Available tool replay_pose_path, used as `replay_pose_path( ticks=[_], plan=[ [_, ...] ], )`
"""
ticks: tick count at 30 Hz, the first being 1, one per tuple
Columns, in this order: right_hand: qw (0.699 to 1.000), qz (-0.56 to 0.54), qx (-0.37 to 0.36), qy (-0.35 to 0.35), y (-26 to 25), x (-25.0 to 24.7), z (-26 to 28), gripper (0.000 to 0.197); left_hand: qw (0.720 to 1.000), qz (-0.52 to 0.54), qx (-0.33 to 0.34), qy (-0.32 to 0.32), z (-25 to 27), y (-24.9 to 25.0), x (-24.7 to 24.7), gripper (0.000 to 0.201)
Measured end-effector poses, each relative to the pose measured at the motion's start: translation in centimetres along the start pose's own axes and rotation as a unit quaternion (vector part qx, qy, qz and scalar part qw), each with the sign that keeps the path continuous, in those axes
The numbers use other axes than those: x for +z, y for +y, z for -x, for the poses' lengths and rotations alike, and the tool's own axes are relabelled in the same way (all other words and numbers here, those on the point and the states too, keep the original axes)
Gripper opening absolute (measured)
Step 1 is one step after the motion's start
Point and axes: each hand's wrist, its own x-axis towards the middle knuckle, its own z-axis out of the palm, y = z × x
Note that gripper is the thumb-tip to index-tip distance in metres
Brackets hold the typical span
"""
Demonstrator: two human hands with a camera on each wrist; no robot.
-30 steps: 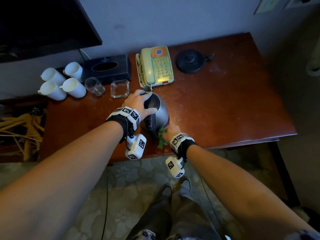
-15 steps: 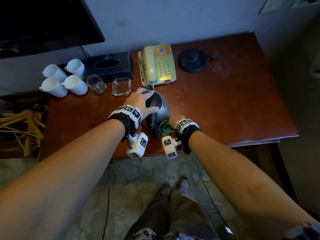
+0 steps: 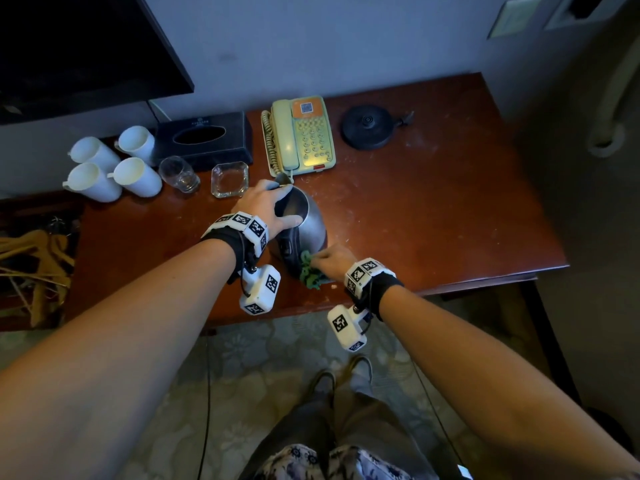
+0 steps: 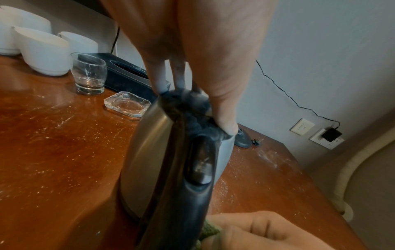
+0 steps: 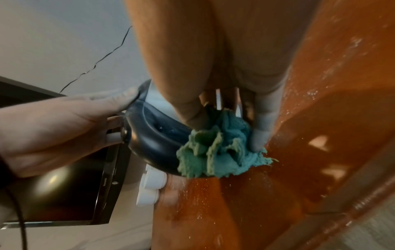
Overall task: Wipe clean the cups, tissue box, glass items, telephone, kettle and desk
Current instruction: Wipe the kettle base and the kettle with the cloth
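Stainless steel kettle [image 3: 304, 223] standing upright on the wooden desk [image 3: 433, 216], near the front edge, lid open. Left hand [image 3: 265, 206] clamped over the open rim, fingers on the far side and thumb on the near side, steadying the body. Right hand [image 3: 330, 259] clenched around a bunched green cloth [image 3: 308, 271], pressed against the lower end of the kettle's dark handle [image 4: 192, 177], just above the desk surface. From the right wrist view, thumb and fingers pinching the cloth [image 5: 215, 152] from both sides, cloth in contact with the handle base.

Along the back of the desk, left to right: four white cups [image 3: 114, 164] lying on their sides, black tissue box [image 3: 202, 140], clear drinking glass [image 3: 178, 174] upright just in front of the box, square glass ashtray [image 3: 229, 179] beside it, cream telephone [image 3: 299, 136], black kettle base [image 3: 369, 126] well apart from the kettle. Pale streaks and specks visible across the desk surface. Dark television screen [image 3: 79, 46] mounted on the wall above the cups.
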Motion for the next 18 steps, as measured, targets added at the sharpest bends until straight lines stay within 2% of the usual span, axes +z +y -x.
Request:
replay_pose_path(
  ticks=[3, 6, 9, 10, 13, 16, 18],
  plan=[
    [0.998, -0.048, -0.030, -0.007, 0.4, -0.3, 0.9, 0.021, 1.000, 0.006, -0.004, 0.001, 0.1, -0.1, 0.0, 0.078],
    [0.989, -0.146, -0.024, -0.028, -0.2, -0.9, 2.2, 0.016, 1.000, 0.011, -0.004, 0.001, 0.0, -0.2, 0.0, 0.079],
    [0.978, -0.200, -0.042, -0.034, -0.8, -0.8, 3.1, 0.022, 1.000, 0.009, -0.004, 0.003, 0.1, -0.1, -0.1, 0.079],
    [0.983, -0.174, -0.054, -0.019, -0.8, -0.5, 3.1, 0.025, 1.000, 0.006, -0.003, 0.005, 0.0, -0.1, -0.1, 0.079],
    [0.995, -0.006, -0.088, 0.047, -0.9, 0.8, 2.9, 0.026, 1.000, -0.002, -0.001, 0.002, 0.1, 0.0, -0.2, 0.080],
    [0.988, 0.102, -0.085, 0.077, -1.4, 2.0, 2.3, 0.034, 1.000, -0.002, 0.003, 0.000, -0.1, 0.0, -0.4, 0.082],
    [0.980, 0.165, -0.078, 0.078, -1.8, 2.4, 2.1, 0.032, 1.000, -0.002, 0.008, 0.001, -0.2, -0.2, -0.5, 0.083]
  ],
)
